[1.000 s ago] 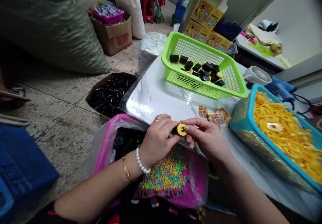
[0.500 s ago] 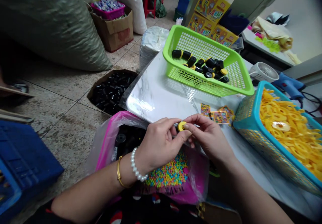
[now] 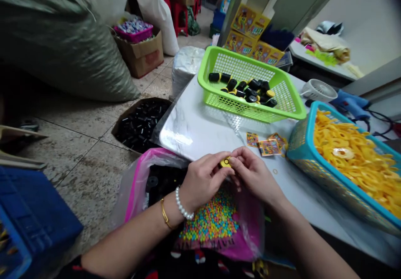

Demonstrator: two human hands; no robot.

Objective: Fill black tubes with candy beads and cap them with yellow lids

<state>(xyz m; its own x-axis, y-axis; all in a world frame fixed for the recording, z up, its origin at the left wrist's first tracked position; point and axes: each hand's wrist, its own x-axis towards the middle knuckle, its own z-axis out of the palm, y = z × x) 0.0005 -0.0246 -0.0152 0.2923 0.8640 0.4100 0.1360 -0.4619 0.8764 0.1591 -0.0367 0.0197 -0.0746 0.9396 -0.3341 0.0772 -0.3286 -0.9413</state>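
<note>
1. Basically, both hands meet by the near table (image 3: 180, 124) edge; the yellow piece (image 3: 224, 162) is btwn them, face w/ dark ring showing, rest hidden by fingers.
2. Grip: L hand (image 3: 200, 178) pinches it btwn thumb & forefinger; R hand (image 3: 255, 172) has thumb & fingertip pinched on its right side. Other fingers curl in, partly hidden.
3. Main risk, I'd judge: a slip. Piece is small & prob. smooth, so uneven thumb pressure or a twist could pop it out.
4. If dropped, it'd likely end up in the pink tub (image 3: 137, 183), among coloured beads (image 3: 211, 220) or dark pieces (image 3: 163, 183), a pain to fish out.
5. 2nd risk: pearl bracelet (image 3: 180, 207) is over the tub; dipping that wrist could snag the plastic liner (image 3: 122, 206).
6. Tiny ring (image 3: 275, 171) lies on the table near the R hand; a careless forearm sweep could lose it.
7. Edges: teal basket (image 3: 302, 139) of yellow rings (image 3: 351, 162) limits the right; green basket (image 3: 296, 110) w/ black-and-yellow pieces (image 3: 258, 84) bounds the far side.
8. Room: white tabletop btwn hands & green basket, left of the printed packets (image 3: 269, 147), looks the easiest lane.
</note>
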